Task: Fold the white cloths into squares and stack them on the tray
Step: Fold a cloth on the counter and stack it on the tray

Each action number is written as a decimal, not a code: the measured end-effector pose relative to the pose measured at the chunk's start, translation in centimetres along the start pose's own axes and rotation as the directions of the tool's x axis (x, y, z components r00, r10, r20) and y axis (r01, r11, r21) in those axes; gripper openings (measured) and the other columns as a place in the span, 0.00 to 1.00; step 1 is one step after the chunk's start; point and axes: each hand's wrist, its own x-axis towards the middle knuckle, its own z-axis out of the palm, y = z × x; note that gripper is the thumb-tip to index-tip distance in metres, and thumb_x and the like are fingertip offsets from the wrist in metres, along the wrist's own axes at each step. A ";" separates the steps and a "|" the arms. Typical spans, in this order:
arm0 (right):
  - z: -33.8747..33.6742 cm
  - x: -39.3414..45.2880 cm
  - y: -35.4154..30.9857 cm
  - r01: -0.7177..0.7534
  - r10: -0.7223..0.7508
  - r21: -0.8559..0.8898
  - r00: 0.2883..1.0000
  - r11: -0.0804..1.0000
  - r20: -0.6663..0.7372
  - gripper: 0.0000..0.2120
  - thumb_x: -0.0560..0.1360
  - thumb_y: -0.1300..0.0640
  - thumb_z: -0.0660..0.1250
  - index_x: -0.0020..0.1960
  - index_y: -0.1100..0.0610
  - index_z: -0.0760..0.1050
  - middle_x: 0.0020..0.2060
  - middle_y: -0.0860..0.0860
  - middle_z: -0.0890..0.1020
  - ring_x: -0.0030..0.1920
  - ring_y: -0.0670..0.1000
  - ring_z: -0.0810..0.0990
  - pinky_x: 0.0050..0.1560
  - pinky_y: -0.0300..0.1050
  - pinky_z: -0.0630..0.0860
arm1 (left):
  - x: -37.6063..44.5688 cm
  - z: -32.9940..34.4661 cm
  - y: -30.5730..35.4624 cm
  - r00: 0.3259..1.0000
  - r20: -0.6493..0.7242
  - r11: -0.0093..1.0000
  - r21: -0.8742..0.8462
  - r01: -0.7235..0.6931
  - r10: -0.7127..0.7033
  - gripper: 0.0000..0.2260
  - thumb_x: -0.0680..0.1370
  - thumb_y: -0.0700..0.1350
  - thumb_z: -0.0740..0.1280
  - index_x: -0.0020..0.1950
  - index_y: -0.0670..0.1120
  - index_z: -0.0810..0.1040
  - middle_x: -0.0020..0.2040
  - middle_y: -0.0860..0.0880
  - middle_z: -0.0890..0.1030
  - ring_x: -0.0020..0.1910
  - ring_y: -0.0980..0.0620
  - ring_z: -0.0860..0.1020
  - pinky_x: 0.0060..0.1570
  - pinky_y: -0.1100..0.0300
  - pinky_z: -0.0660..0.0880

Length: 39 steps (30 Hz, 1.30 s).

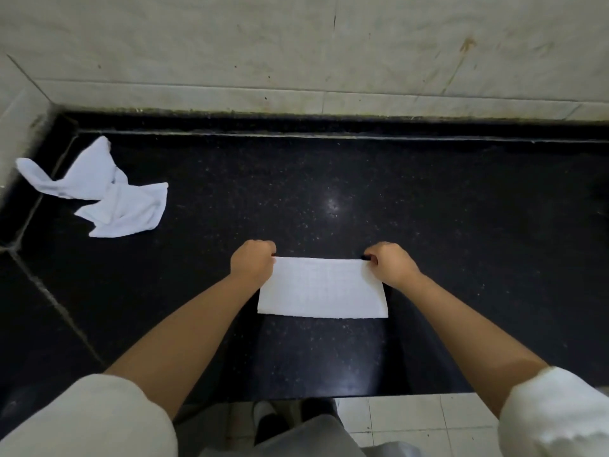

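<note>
A white cloth (pixel 323 288), folded into a flat rectangle, lies on the black stone counter (pixel 428 209) in front of me. My left hand (pixel 252 262) pinches its far left corner and my right hand (pixel 390 263) pinches its far right corner, fingers curled closed on the edge. A second white cloth (pixel 105 196) lies crumpled and unfolded at the counter's far left, well away from both hands. No tray is in view.
A pale tiled wall (pixel 296 54) rises behind the counter and a tiled side ledge (pixel 19 123) bounds its left end. The counter's near edge runs just above my feet, with light floor tiles (pixel 412 420) below.
</note>
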 end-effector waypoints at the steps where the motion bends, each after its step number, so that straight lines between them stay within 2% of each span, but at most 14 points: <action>1: 0.2 0.2 0.0 0.007 -0.007 -0.015 1.000 1.000 0.018 0.16 0.75 0.67 0.57 0.58 0.61 0.77 0.56 0.57 0.77 0.55 0.58 0.76 0.51 0.48 0.75 | 0.1 0.2 -0.1 1.000 -0.005 1.000 0.013 -0.008 0.008 0.10 0.79 0.41 0.60 0.56 0.43 0.78 0.53 0.44 0.79 0.54 0.47 0.76 0.50 0.55 0.75; 4: 0.7 0.4 0.0 0.002 0.000 -0.058 0.999 0.998 0.039 0.12 0.74 0.67 0.58 0.50 0.63 0.79 0.49 0.56 0.74 0.50 0.58 0.77 0.42 0.44 0.70 | 0.2 0.7 -0.5 0.999 -0.006 0.999 0.000 -0.040 0.040 0.09 0.79 0.42 0.61 0.53 0.43 0.80 0.54 0.45 0.79 0.55 0.48 0.75 0.52 0.56 0.76; 7: 0.9 0.4 0.0 -0.032 0.032 -0.061 0.999 0.998 0.007 0.11 0.74 0.67 0.58 0.48 0.64 0.79 0.46 0.55 0.72 0.46 0.57 0.76 0.40 0.42 0.67 | 0.2 0.9 -0.6 0.998 -0.008 0.998 -0.008 -0.061 0.061 0.09 0.79 0.43 0.62 0.51 0.43 0.81 0.53 0.46 0.79 0.53 0.50 0.76 0.52 0.56 0.76; 11: 1.0 0.3 0.1 -0.075 0.074 -0.033 0.997 0.997 -0.039 0.13 0.75 0.67 0.58 0.53 0.64 0.79 0.52 0.57 0.77 0.50 0.57 0.77 0.45 0.45 0.73 | -0.2 0.8 -0.5 0.991 -0.019 0.991 0.042 -0.129 0.130 0.10 0.79 0.44 0.60 0.53 0.44 0.80 0.53 0.47 0.79 0.53 0.51 0.75 0.52 0.59 0.75; 15: 1.4 0.0 -0.5 -0.143 0.141 -0.022 0.988 0.990 -0.064 0.13 0.76 0.68 0.56 0.53 0.64 0.78 0.53 0.58 0.77 0.51 0.56 0.77 0.48 0.47 0.75 | -0.5 1.1 -0.3 0.988 0.015 0.977 0.145 -0.156 0.156 0.11 0.80 0.44 0.58 0.55 0.43 0.78 0.54 0.46 0.77 0.54 0.50 0.75 0.51 0.59 0.74; 23: -0.3 -0.2 -1.3 -0.107 0.101 -0.154 0.994 0.982 -0.043 0.12 0.75 0.67 0.57 0.53 0.64 0.76 0.57 0.58 0.74 0.59 0.58 0.71 0.55 0.47 0.72 | -0.2 0.5 0.6 0.978 0.121 0.944 0.266 -0.195 0.168 0.11 0.79 0.40 0.58 0.61 0.43 0.72 0.59 0.45 0.72 0.59 0.48 0.71 0.54 0.58 0.72; 25: -1.8 -0.4 -1.6 -0.068 0.059 -0.198 0.997 0.978 -0.054 0.11 0.74 0.65 0.58 0.53 0.62 0.76 0.56 0.57 0.75 0.59 0.58 0.72 0.56 0.49 0.69 | -0.3 -0.5 0.6 0.980 0.060 0.941 0.272 -0.200 0.191 0.10 0.78 0.37 0.58 0.56 0.40 0.75 0.56 0.43 0.73 0.56 0.46 0.72 0.50 0.56 0.73; 28: -4.7 -0.9 -1.6 -0.008 -0.039 -0.196 0.972 0.981 -0.232 0.10 0.72 0.62 0.61 0.52 0.59 0.76 0.52 0.56 0.78 0.57 0.58 0.73 0.55 0.49 0.66 | 0.2 -3.5 0.0 0.932 -0.249 0.964 0.097 -0.248 0.265 0.06 0.73 0.34 0.63 0.46 0.35 0.79 0.46 0.37 0.77 0.46 0.38 0.75 0.40 0.48 0.75; 29: -5.5 -1.1 -1.6 0.043 -0.093 -0.152 0.937 0.987 -0.335 0.09 0.71 0.62 0.63 0.50 0.60 0.77 0.49 0.56 0.79 0.54 0.59 0.74 0.53 0.49 0.67 | 0.2 -4.7 -0.2 0.889 -0.352 0.956 0.073 -0.285 0.292 0.05 0.70 0.34 0.65 0.41 0.35 0.80 0.42 0.36 0.77 0.42 0.37 0.76 0.35 0.48 0.76; 31: -6.3 -1.7 -1.4 0.212 -0.222 -0.083 0.795 0.974 -0.565 0.07 0.66 0.63 0.64 0.42 0.61 0.79 0.39 0.58 0.80 0.44 0.60 0.77 0.44 0.49 0.69 | -0.3 -6.4 -0.8 0.794 -0.489 0.930 0.120 -0.348 0.360 0.05 0.66 0.35 0.64 0.37 0.38 0.79 0.36 0.40 0.78 0.34 0.40 0.77 0.28 0.53 0.74; 33: -5.6 -2.4 -1.1 0.303 -0.299 -0.114 0.681 0.946 -0.668 0.07 0.64 0.63 0.61 0.38 0.61 0.78 0.34 0.56 0.79 0.40 0.56 0.74 0.38 0.44 0.67 | -1.6 -7.0 -1.2 0.771 -0.469 0.902 0.208 -0.377 0.430 0.06 0.65 0.36 0.62 0.35 0.39 0.79 0.33 0.42 0.78 0.31 0.42 0.76 0.25 0.56 0.73; 34: -4.6 -2.8 -1.0 0.311 -0.317 -0.133 0.675 0.941 -0.666 0.09 0.64 0.63 0.59 0.36 0.61 0.78 0.33 0.56 0.79 0.40 0.54 0.71 0.37 0.43 0.67 | -2.2 -6.4 -1.5 0.771 -0.436 0.886 0.259 -0.386 0.464 0.07 0.65 0.36 0.61 0.34 0.40 0.79 0.32 0.42 0.78 0.30 0.43 0.76 0.24 0.57 0.73; 37: 0.4 -4.3 -0.8 0.271 -0.327 -0.184 0.748 0.945 -0.577 0.08 0.62 0.64 0.59 0.32 0.59 0.77 0.32 0.55 0.78 0.38 0.56 0.75 0.36 0.44 0.71 | -4.1 -2.2 -2.6 0.832 -0.254 0.850 0.344 -0.398 0.493 0.09 0.65 0.41 0.59 0.30 0.42 0.77 0.29 0.45 0.77 0.27 0.44 0.76 0.22 0.58 0.71; 39: 3.7 -5.5 -0.7 0.185 -0.267 -0.218 0.854 0.958 -0.447 0.06 0.58 0.67 0.70 0.30 0.58 0.77 0.32 0.53 0.78 0.36 0.57 0.79 0.36 0.46 0.73 | -5.4 0.5 -2.9 0.880 -0.097 0.849 0.330 -0.412 0.465 0.05 0.67 0.40 0.64 0.32 0.42 0.78 0.32 0.45 0.78 0.31 0.43 0.78 0.26 0.55 0.73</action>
